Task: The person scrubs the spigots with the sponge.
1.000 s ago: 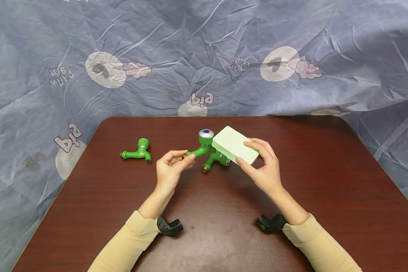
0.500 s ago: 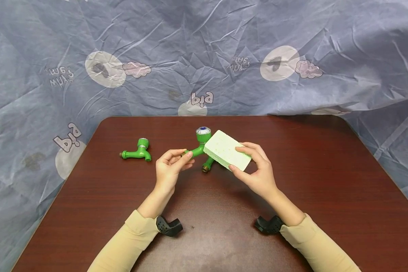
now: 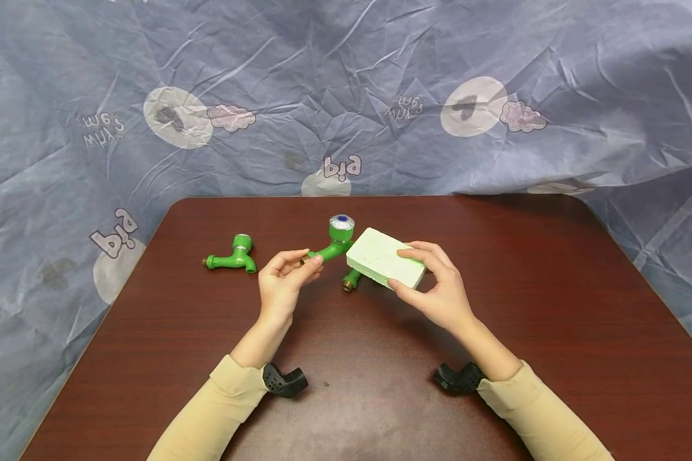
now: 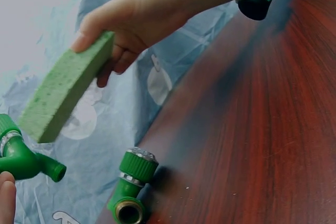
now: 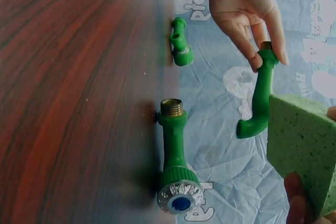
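Note:
My left hand (image 3: 280, 282) pinches a green faucet (image 3: 340, 237) by its brass-threaded inlet end, holding it raised with the silver-rimmed, blue-centred knob upward. In my right hand (image 3: 441, 288) is a pale green sponge (image 3: 383, 256), gripped by its right end between thumb and fingers. The sponge's left end overlaps the held faucet's spout side in the head view; the right wrist view shows the sponge (image 5: 299, 145) right beside the faucet's body (image 5: 261, 87). Below them a second green faucet (image 3: 352, 280) lies on the table, mostly hidden by the sponge in the head view.
A third green faucet (image 3: 233, 257) lies on the brown table (image 3: 346, 410) to the left of my left hand. Behind the table's far edge hangs a wrinkled grey-blue printed cloth (image 3: 346, 96). Black wrist mounts (image 3: 285, 381) sit on both wrists.
The sponge has moved left and slightly down, turning flatter, and now covers more of the second faucet. My left hand has shifted slightly left with its faucet.

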### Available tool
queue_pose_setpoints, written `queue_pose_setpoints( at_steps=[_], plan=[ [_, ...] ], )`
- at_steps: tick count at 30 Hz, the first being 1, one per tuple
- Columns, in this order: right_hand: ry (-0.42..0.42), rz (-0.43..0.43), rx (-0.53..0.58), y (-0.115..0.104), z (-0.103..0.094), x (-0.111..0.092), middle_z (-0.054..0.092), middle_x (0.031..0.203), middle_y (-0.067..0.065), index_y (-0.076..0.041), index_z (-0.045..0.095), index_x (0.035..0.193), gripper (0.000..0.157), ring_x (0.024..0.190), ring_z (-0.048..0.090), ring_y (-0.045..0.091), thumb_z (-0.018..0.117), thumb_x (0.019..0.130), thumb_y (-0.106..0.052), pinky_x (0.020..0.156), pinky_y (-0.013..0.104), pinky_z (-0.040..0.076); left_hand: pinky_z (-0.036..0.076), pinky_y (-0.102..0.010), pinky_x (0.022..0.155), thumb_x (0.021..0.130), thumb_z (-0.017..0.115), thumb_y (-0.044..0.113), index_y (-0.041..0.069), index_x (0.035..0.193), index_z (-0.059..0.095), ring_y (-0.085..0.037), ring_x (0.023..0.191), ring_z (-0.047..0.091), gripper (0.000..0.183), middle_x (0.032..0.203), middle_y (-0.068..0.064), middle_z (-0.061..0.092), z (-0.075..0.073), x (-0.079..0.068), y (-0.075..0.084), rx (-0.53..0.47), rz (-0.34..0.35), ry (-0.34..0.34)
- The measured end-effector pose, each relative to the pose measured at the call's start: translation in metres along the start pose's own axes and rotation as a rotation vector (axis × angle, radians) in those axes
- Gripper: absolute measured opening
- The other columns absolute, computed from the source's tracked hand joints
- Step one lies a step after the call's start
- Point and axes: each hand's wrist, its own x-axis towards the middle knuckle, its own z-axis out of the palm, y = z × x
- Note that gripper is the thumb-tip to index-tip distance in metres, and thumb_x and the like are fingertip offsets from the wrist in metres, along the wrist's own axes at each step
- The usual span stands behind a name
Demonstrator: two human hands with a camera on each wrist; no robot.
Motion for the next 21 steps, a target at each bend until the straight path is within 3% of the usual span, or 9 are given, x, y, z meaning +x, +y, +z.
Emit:
queue_pose_setpoints(
  at_steps=[2, 3, 9, 10, 13, 17, 21],
  plan=[
    [-0.008, -0.004, 0.02, -0.001, 0.001, -0.001, 0.057, 0.115, 0.019, 0.002, 0.065, 0.106, 0.042, 0.098, 0.054, 0.024, 0.08, 0.067, 0.003, 0.066, 0.022, 0.043, 0.058, -0.04, 0.064, 0.073, 0.078, -0.001, -0.005, 0.105, 0.066, -0.027, 0.071, 0.069, 0.034, 0.089, -0.017, 0.069, -0.003, 0.0, -0.009, 0.02, 0.013, -0.006],
    [-0.008, -0.008, 0.028, -0.001, 0.002, -0.001, 0.056, 0.115, 0.019, 0.002, 0.064, 0.107, 0.042, 0.099, 0.054, 0.024, 0.08, 0.067, 0.003, 0.067, 0.025, 0.044, 0.058, -0.04, 0.064, 0.072, 0.079, -0.002, -0.007, 0.104, 0.065, -0.027, 0.07, 0.069, 0.036, 0.087, -0.017, 0.069, 0.001, -0.002, -0.006, 0.025, 0.009, -0.003],
    [0.04, -0.021, 0.063, -0.002, 0.007, -0.003, 0.055, 0.116, 0.022, 0.005, 0.063, 0.108, 0.043, 0.101, 0.053, 0.026, 0.078, 0.067, 0.007, 0.068, 0.022, 0.044, 0.057, -0.028, 0.066, 0.068, 0.075, -0.012, -0.01, 0.095, 0.063, -0.015, 0.067, 0.066, 0.029, 0.085, -0.005, 0.069, 0.041, -0.02, 0.047, 0.12, -0.073, 0.023],
    [0.047, -0.02, 0.066, -0.001, 0.008, -0.003, 0.055, 0.116, 0.022, 0.005, 0.063, 0.108, 0.043, 0.101, 0.053, 0.026, 0.078, 0.067, 0.007, 0.067, 0.021, 0.044, 0.056, -0.026, 0.067, 0.069, 0.075, -0.013, -0.007, 0.093, 0.065, -0.013, 0.068, 0.066, 0.027, 0.086, -0.003, 0.069, 0.044, -0.021, 0.05, 0.131, -0.086, 0.025],
    [0.059, -0.005, 0.07, 0.015, 0.015, -0.008, 0.054, 0.119, 0.017, 0.001, 0.063, 0.11, 0.047, 0.103, 0.052, 0.023, 0.08, 0.067, 0.003, 0.067, 0.02, 0.043, 0.055, -0.022, 0.067, 0.069, 0.074, -0.014, -0.007, 0.095, 0.067, -0.012, 0.069, 0.065, 0.027, 0.088, -0.001, 0.07, 0.046, -0.023, 0.052, 0.162, -0.091, 0.025],
    [0.057, 0.034, 0.068, 0.035, 0.028, -0.016, 0.051, 0.122, 0.009, -0.008, 0.063, 0.114, 0.051, 0.106, 0.049, 0.019, 0.083, 0.067, -0.005, 0.068, 0.027, 0.046, 0.056, -0.025, 0.068, 0.069, 0.075, -0.012, -0.013, 0.1, 0.065, -0.013, 0.071, 0.066, 0.033, 0.092, -0.007, 0.07, 0.047, -0.025, 0.049, 0.202, -0.065, 0.011],
    [0.04, 0.054, 0.063, 0.033, 0.037, -0.024, 0.05, 0.121, 0.006, -0.011, 0.062, 0.114, 0.05, 0.106, 0.049, 0.018, 0.083, 0.069, -0.011, 0.067, 0.034, 0.048, 0.057, -0.026, 0.068, 0.068, 0.077, -0.013, -0.012, 0.101, 0.066, -0.018, 0.072, 0.067, 0.034, 0.091, -0.016, 0.069, 0.049, -0.027, 0.047, 0.24, -0.058, 0.02]
  ],
)
